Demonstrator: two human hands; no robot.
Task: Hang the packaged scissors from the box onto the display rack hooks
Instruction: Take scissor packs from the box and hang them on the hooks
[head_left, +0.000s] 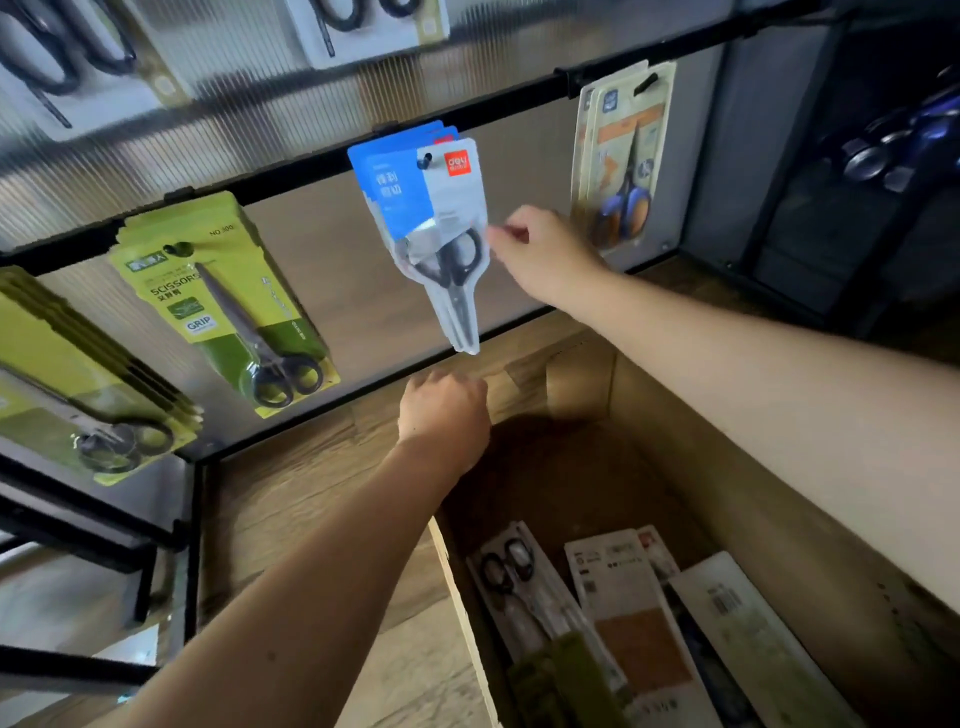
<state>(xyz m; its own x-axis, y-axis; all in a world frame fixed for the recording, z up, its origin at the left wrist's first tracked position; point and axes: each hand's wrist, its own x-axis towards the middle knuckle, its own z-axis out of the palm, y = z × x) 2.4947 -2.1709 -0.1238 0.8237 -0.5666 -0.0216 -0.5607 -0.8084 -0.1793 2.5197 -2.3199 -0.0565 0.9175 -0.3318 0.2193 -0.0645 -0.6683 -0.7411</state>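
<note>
So, far left we've got green pkgs stacked on a hook, next a second green stack, both hung. Our left hand hovers low under the blue pkg, fingers curled down; can't tell if it holds anything. Blue pkg sits on its hook in the rack's middle, w/ more behind it. Our right hand is just beside its edge, fingers loosely bent, thumb and forefinger near the plastic, not clearly pinching. Orange-handled pkgs hang further right. Box lower right holds several pkgs yet, so we judge the job roughly mid-way.
</note>
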